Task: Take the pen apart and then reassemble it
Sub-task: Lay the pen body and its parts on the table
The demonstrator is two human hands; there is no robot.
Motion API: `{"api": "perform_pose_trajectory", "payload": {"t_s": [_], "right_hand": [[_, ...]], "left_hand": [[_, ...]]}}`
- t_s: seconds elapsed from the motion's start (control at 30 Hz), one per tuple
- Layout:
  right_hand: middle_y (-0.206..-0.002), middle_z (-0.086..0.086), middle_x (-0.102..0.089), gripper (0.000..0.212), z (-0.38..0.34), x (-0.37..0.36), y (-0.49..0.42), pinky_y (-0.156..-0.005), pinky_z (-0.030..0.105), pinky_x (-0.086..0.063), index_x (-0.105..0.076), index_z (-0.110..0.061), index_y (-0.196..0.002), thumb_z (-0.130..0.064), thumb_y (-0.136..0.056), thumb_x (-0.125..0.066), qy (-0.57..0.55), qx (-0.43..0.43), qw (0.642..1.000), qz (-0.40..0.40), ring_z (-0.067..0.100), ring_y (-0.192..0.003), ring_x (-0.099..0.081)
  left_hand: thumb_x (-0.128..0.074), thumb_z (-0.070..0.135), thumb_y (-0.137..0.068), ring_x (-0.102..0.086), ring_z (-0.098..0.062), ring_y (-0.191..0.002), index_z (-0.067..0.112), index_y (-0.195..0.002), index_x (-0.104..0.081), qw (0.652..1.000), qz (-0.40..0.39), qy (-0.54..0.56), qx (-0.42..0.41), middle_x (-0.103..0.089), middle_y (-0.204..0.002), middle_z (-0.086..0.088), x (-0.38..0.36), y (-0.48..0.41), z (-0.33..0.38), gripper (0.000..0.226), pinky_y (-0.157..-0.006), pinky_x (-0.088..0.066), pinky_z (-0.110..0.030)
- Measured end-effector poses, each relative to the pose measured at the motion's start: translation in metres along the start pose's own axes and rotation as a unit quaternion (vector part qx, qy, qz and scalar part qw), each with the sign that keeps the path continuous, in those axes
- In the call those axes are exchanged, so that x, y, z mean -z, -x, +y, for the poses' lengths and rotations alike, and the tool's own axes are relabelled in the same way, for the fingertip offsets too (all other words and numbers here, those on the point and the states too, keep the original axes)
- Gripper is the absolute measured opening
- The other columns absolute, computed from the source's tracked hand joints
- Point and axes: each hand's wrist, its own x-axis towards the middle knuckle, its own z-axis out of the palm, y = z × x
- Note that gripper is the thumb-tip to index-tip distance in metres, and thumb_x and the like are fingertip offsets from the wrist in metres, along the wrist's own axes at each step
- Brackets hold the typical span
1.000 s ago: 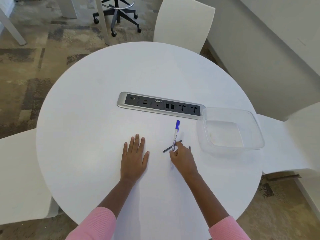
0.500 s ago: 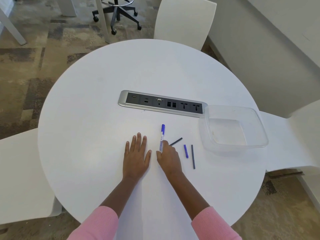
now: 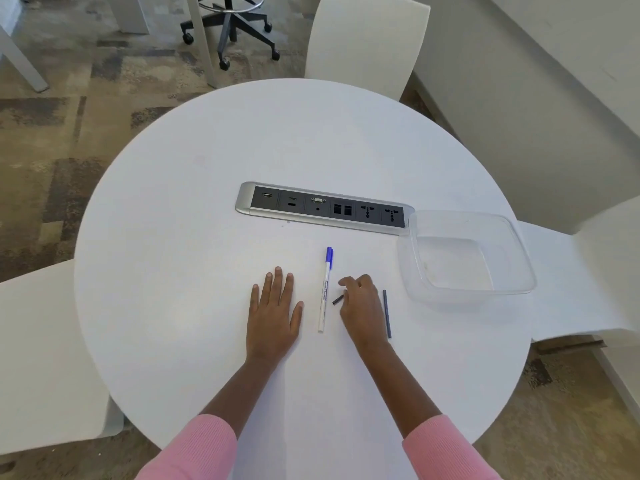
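L hand [image 3: 273, 313] is lying flat on the tabletop [image 3: 173, 271], fingers straight, holding nothing. R hand [image 3: 360, 306] is curling over a short dark pen part [image 3: 337, 300]; can't tell if it's gripping it. Blue-capped pen [image 3: 325, 292] is lying btwn the hands, thin dark rod [image 3: 387, 313] just right of R hand.

- We note a round white table [image 3: 173, 271] with a silver-and-black socket panel [image 3: 325, 208] set into its middle.
- A clear plastic tub [image 3: 464, 213] sits just beside the panel's right end.
- We count white chairs at the far side [image 3: 363, 39], left [image 3: 41, 358] and right [image 3: 588, 271].
- A swivel-chair base [image 3: 230, 29] stands on the patterned carpet [image 3: 52, 133] beyond.
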Motion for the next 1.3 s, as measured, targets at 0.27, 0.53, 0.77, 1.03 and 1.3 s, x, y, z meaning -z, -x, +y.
{"api": "perform_pose_trajectory", "payload": {"t_s": [0.27,0.53,0.77,1.03,1.3], "right_hand": [[-0.078,0.014,-0.058,0.031,0.031,0.000,-0.011,-0.039,0.025,-0.036,-0.058,-0.004,-0.074,0.020,-0.055,-0.067,0.117,0.130,0.984,0.011,0.028,-0.061,-0.055],[-0.078,0.010,-0.061,0.026,0.036,0.009,-0.020,-0.042,0.032,-0.043,-0.057,-0.008,-0.074,0.012,-0.062,-0.068,0.122,0.214,0.968,0.040,0.026,-0.059,-0.053],[-0.076,0.010,-0.062,0.018,0.047,0.070,-0.022,-0.065,0.031,-0.037,-0.058,-0.007,-0.082,-0.013,-0.086,-0.042,0.026,0.243,0.959,0.143,0.019,-0.074,-0.039],[-0.070,0.015,-0.064,0.012,0.114,0.133,-0.062,-0.050,0.033,-0.046,-0.064,-0.001,-0.082,0.008,-0.074,-0.063,0.123,0.207,0.948,0.210,0.035,-0.068,-0.055],[-0.084,0.015,-0.069,0.013,0.163,0.129,-0.098,-0.064,0.040,-0.043,-0.067,-0.003,-0.083,0.004,-0.078,-0.057,0.224,0.150,0.963,0.014,0.038,-0.085,-0.054]], "left_hand": [[-0.031,0.034,-0.090,-0.045,-0.031,-0.129,0.007,-0.135,-0.044,1.000,0.007,-0.003,-0.005,-0.044,-0.142,-0.016,-0.001,0.000,0.000,0.055,-0.108,-0.019,-0.041],[-0.014,0.039,-0.096,-0.042,-0.029,-0.130,0.009,-0.136,-0.041,1.000,-0.016,0.005,0.002,-0.043,-0.143,-0.015,0.002,0.000,-0.001,0.057,-0.112,-0.011,-0.037],[-0.018,0.038,-0.096,-0.036,-0.027,-0.131,0.007,-0.135,-0.043,1.000,-0.010,0.007,0.004,-0.045,-0.141,-0.017,0.002,0.000,0.000,0.056,-0.110,-0.012,-0.038],[-0.030,0.029,-0.088,-0.053,-0.035,-0.120,0.002,-0.128,-0.051,1.000,0.002,-0.020,0.024,-0.051,-0.135,-0.021,0.003,0.001,0.012,0.053,-0.102,-0.023,-0.043],[-0.031,0.027,-0.087,-0.055,-0.035,-0.117,0.001,-0.128,-0.050,0.999,0.014,-0.022,0.035,-0.052,-0.133,-0.021,0.000,0.000,0.017,0.052,-0.097,-0.038,-0.051]]}}
